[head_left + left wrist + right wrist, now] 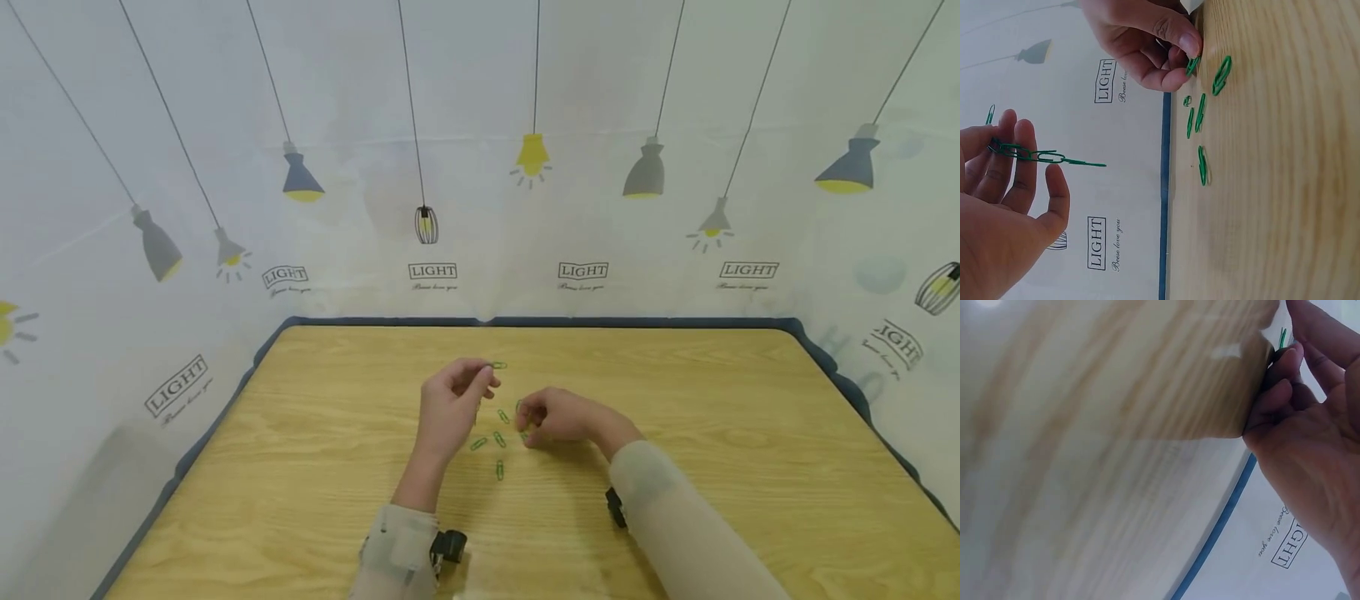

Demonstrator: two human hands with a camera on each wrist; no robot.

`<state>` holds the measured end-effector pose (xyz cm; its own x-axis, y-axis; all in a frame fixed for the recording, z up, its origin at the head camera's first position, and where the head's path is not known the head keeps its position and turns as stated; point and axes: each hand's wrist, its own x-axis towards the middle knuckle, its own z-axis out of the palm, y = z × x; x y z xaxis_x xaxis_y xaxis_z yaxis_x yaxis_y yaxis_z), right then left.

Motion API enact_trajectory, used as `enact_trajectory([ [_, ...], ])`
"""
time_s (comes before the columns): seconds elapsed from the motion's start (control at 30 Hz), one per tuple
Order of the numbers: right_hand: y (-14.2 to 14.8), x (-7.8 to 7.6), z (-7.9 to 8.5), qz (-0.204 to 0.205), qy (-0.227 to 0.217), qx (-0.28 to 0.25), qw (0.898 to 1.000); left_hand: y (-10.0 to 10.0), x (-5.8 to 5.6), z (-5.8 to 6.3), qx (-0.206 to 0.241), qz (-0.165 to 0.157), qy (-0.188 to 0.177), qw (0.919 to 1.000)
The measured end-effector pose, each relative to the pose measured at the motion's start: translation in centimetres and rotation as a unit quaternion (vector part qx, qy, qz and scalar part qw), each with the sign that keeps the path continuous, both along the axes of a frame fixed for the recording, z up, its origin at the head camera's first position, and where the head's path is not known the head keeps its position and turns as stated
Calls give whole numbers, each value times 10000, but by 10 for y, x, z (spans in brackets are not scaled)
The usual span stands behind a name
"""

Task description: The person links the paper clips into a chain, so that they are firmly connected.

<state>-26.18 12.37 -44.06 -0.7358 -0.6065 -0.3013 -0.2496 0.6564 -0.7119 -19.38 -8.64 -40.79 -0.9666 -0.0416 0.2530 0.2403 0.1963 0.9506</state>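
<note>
My left hand (448,408) is raised over the table and pinches a chain of linked green paper clips (1050,156) between thumb and forefinger. One clip (500,365) sticks out past the fingertips, and the linked ones trail down across the fingers in the left wrist view. Lower, to the right, my right hand (564,415) rests at the tabletop with its thumb and fingertips around a single green paper clip (1192,65). Several loose green paper clips (499,439) lie between the hands, and one lies nearer my body (500,470). In the right wrist view the curled fingers hide most of the grip.
The wooden table (300,500) has a dark blue edge (600,322) along its back and sides. Behind it stands a white backdrop (480,100) printed with hanging lamps. A small black camera (448,546) sits on the left wrist, another (616,508) on the right.
</note>
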Motion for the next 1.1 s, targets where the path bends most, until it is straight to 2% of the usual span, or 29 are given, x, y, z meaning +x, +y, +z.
enact_trajectory([
  [0.2, 8, -1, -3, -83, 111, -289, 9995, 0, -3, -1, -14, 4, 56, 10000],
  [0.37, 14, -2, -2, 9, 43, -411, 9991, 2, -4, -3, 49, -56, 14, 10000],
  [0.47, 16, -6, 6, -44, 29, -534, 9986, 4, -4, -4, 4, -87, -21, 10000],
  [0.57, 16, -10, 24, -294, 95, -880, 9956, 5, -4, -4, -50, -107, -49, 9999],
  [0.67, 15, -11, 45, -650, 266, -1353, 9883, 6, -5, -4, -124, -129, 15, 9998],
  [0.8, 10, -10, 68, -1099, 361, -2089, 9711, 6, -7, -3, -242, -129, 132, 9995],
  [0.93, 4, -6, 80, -1439, 155, -2673, 9527, 6, -8, -2, -400, -101, 189, 9990],
  [1.1, -3, 2, 84, -1561, 98, -2779, 9478, 5, -10, -1, -582, -3, 281, 9979],
])
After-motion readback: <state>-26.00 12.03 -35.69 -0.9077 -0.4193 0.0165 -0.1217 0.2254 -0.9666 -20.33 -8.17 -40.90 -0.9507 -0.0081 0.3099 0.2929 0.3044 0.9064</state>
